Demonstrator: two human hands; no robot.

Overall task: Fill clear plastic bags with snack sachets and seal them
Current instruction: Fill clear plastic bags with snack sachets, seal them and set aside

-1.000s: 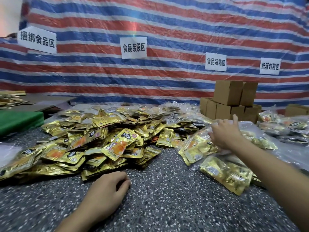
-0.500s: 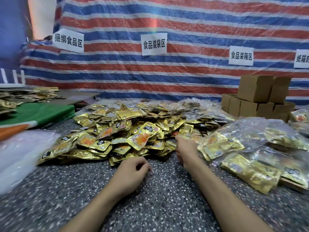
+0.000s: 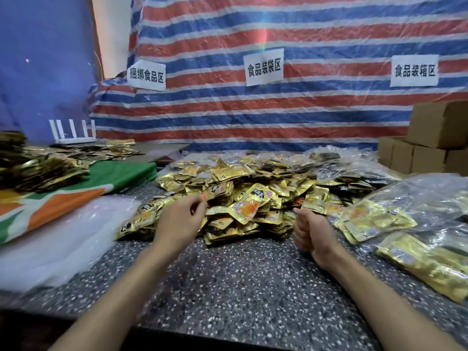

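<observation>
On the speckled bench (image 3: 240,287) my left hand (image 3: 181,219) works the sachet pile (image 3: 263,178), grip perhaps pinching one, my right hand (image 3: 307,230) curled empty nearby, ready to gather.

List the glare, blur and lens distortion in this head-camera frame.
Head view: the wide-angle lens bows the striped tarp; a faint rainbow flare streak runs above the middle sign; the left hand is slightly motion-blurred; gold sachets and clear bags throw bright glints.
</observation>
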